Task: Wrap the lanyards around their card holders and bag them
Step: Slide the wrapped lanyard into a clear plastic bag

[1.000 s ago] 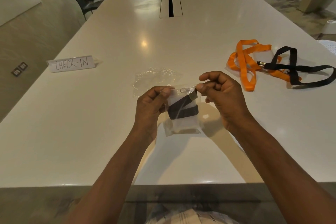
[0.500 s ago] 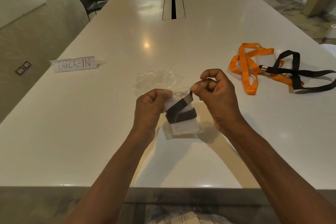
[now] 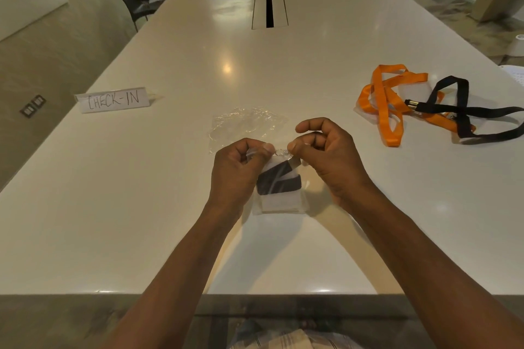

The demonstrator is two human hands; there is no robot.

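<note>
Hands meet just above the near part of the table: the left hand and the right hand each pinch the top edge of a small clear bag between thumb and curled fingers, the pinch points close together at the bag mouth. Inside the bag sits a white card holder with a black lanyard wound in bands around its upper half; the bag's lower edge appears to touch or nearly touch the tabletop. Judged from this, the step in hand is closing or sealing the mouth. Risk one: the film is thin and slippery, so uneven pinch pressure could let one side slip and leave the mouth partly open. Risk two: a metal clip end shows near the top edge under the right thumb; if it lies in the seal line, the closure may not mate. Risk three: tugging the edges apart could loosen the wound bands. Just beyond the hands lies a crumpled heap of spare clear bags. Well apart to the right, an orange lanyard and a second black lanyard lie unwrapped and tangled together, not yet processed. A "CHECK-IN" sign stands at the left.
</note>
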